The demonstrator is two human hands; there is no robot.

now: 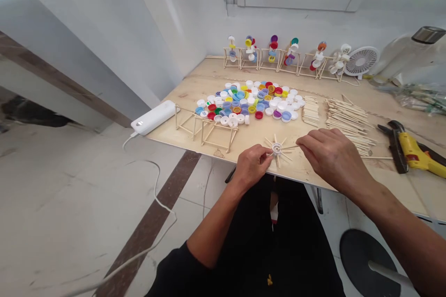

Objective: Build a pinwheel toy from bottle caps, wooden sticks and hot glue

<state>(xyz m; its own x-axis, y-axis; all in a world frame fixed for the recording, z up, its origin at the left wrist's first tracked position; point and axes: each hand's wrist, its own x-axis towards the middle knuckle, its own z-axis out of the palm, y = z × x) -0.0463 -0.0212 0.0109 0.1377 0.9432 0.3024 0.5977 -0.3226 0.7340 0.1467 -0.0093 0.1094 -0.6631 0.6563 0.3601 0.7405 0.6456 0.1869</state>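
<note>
Near the table's front edge lies a small white bottle cap [276,149] with thin wooden sticks radiating from it like spokes. My left hand [253,163] is closed at its left side, fingertips pinching the cap's edge. My right hand [329,155] is closed on a thin wooden stick [291,147], whose far end points at the cap; whether it touches the cap I cannot tell. Behind my hands is a spread of coloured bottle caps [259,115]. Two stick frames [215,145] stand to the left of my left hand.
Piles of wooden sticks [311,110] lie behind my right hand. A yellow glue gun [418,151] rests at the right. Along the wall stand several stick frames with cap wheels [273,45], beside a white fan [361,61]. A white power strip [155,118] sits at the left edge.
</note>
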